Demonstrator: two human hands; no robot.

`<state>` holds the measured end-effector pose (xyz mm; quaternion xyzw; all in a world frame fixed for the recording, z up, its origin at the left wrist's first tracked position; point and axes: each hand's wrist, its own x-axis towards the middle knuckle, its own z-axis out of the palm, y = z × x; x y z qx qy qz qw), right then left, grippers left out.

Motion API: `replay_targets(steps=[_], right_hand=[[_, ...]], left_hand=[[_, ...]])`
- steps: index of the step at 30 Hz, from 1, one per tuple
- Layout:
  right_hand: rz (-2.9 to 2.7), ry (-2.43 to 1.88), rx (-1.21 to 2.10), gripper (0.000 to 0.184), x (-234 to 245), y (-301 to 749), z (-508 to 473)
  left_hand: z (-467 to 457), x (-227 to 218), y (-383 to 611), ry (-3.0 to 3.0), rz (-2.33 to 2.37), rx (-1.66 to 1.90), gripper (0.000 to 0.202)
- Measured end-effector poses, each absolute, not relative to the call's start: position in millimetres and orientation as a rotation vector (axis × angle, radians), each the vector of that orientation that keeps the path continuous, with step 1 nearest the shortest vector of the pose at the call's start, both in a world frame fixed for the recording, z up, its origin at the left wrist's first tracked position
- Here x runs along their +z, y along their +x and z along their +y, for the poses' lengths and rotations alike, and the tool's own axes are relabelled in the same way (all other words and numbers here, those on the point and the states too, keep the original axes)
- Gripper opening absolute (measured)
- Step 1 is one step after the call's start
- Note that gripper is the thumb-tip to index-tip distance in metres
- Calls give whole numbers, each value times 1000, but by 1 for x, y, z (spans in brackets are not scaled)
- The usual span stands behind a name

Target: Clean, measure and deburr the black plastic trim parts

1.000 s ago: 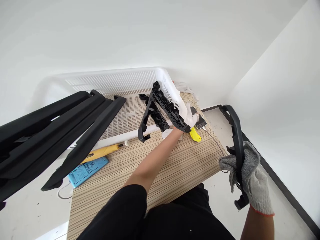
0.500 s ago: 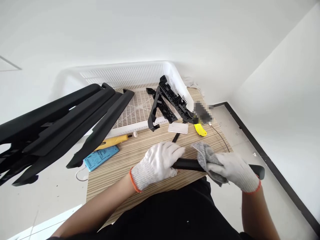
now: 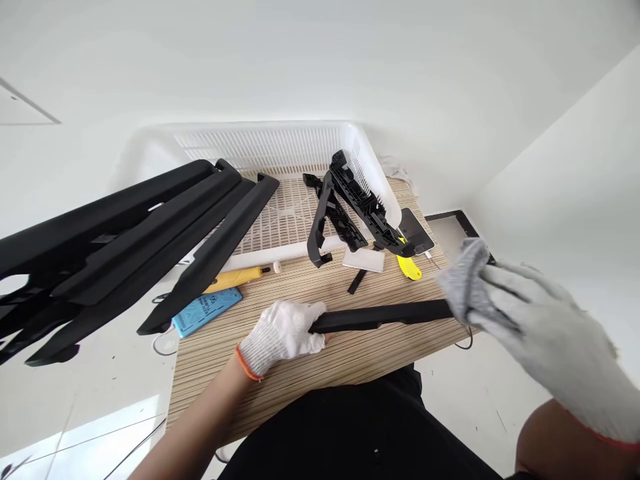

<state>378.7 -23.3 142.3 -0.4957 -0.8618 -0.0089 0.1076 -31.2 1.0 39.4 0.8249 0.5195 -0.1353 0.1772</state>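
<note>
Gloved in white, my left hand is closed round the near end of a long black plastic trim strip, which lies level just above the wooden table top. My right hand, also gloved and somewhat blurred by motion, pinches a grey cloth at the strip's right end. The cloth covers that end, so I cannot tell whether it wraps the strip or only meets it.
A white slotted basket stands at the back, with several black trim parts jutting out left and others on its right side. A yellow pen-shaped tool, blue box, white block, yellow-handled cutter and phone lie around it.
My right hand and the cloth have slid right and up along the strip to its far end. My left hand has shifted slightly left, still holding the strip, which now shows more of its length.
</note>
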Motion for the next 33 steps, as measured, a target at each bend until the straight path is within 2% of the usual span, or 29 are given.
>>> replay_targets(steps=[1, 4, 5, 6, 10, 12, 18, 21, 27, 33], right_hand=[[-2591, -1453, -17, 33, 137, 373, -23], [-2705, -1545, -13, 68, 119, 346, -22], [-2695, -1592, -8, 73, 114, 336, -22], [-2664, -1622, 11, 71, 109, 328, -21], [-2551, -1549, 242, 37, 88, 307, -17], [-2523, -1486, 361, 31, 75, 301, -15], [-2456, -1405, 551, 29, 50, 266, -11], [-2473, -1395, 619, 28, 49, 231, -10], [-2538, -1347, 622, 28, 53, 208, -1], [-2561, -1390, 413, 23, 72, 291, 10]], left_hand=[[1, 37, -31, 2341, 1462, -390, 36], [1, 32, -32, 2363, 1446, -375, 33], [1, 31, -33, 2369, 1443, -368, 31], [1, 29, -34, 2375, 1443, -361, 29], [0, 22, -42, 2420, 1444, -310, 28], [-1, 16, -47, 2495, 1445, -220, 29], [0, 0, -48, 2899, 1265, 463, 39], [1, 0, -43, 3026, 1171, 661, 46], [-1, 7, -50, 3111, 1226, 750, 38], [2, 17, -64, 3175, 1316, 712, 33]])
